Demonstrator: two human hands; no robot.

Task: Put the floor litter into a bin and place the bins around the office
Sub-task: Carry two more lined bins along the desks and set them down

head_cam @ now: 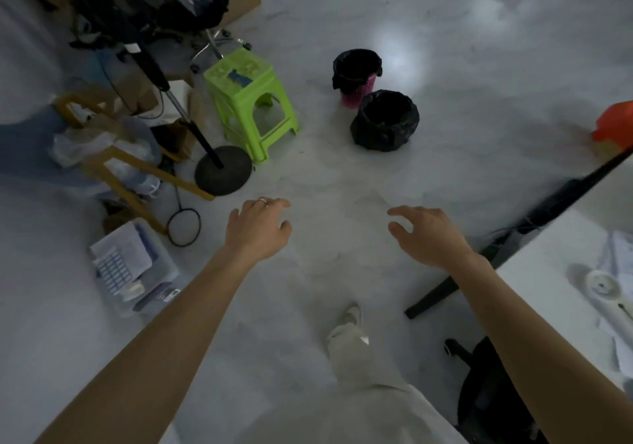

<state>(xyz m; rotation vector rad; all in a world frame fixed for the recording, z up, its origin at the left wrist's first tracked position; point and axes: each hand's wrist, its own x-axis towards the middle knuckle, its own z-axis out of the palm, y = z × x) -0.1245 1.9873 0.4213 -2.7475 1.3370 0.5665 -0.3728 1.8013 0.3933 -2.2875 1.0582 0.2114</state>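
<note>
Floor (479,107) reads free of litter, so placing looks next. Black-wrapped bin (384,120) and pink bin (356,95) stand touching, ahead beside green stool (251,101). Left hand (258,229) and right hand (428,234) reach forward, grip apart, empty.

A single wide-angle view is given from the person's head, directed forward and steeply down at the pale grey floor (342,176). The bare forearms are seen closest, low in the frame; the lime-green plastic stool (250,101) is seen farther off, higher up.
</note>
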